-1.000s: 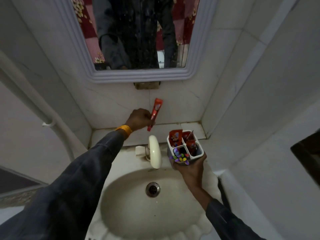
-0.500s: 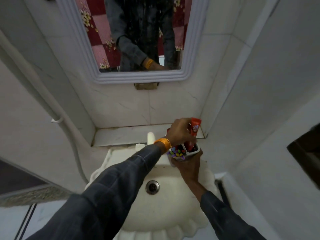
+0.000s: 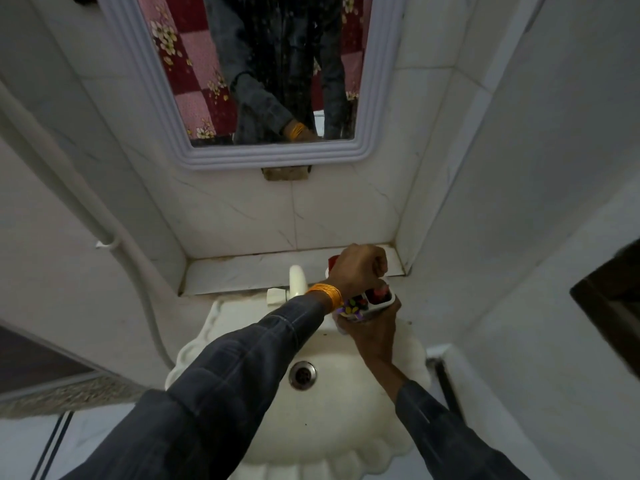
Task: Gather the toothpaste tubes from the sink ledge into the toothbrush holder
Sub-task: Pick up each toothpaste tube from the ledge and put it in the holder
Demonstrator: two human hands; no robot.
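Note:
My right hand (image 3: 375, 329) grips a white, multi-compartment toothbrush holder (image 3: 387, 302) from below, above the sink's right rim. Red toothpaste tubes (image 3: 379, 292) stand in its right compartment; colourful toothbrush ends (image 3: 353, 306) fill the near one. My left hand (image 3: 360, 268), with an orange bangle on the wrist, is curled into a fist directly over the holder. It covers the holder's far side and most of the tube it carried there. A red tip (image 3: 333, 262) peeks out behind that hand. The marble ledge (image 3: 242, 271) shows no tubes.
A white tap (image 3: 298, 278) rises between the ledge and the scalloped basin (image 3: 311, 417), whose drain (image 3: 303, 374) is in the middle. A framed mirror (image 3: 277, 157) hangs above. A white pipe (image 3: 114, 244) runs down the left wall; a tiled wall closes the right.
My left hand carried the red tube from the ledge to the right, over the holder, and lowered it in; the tube no longer sticks up. The right hand kept holding the holder.

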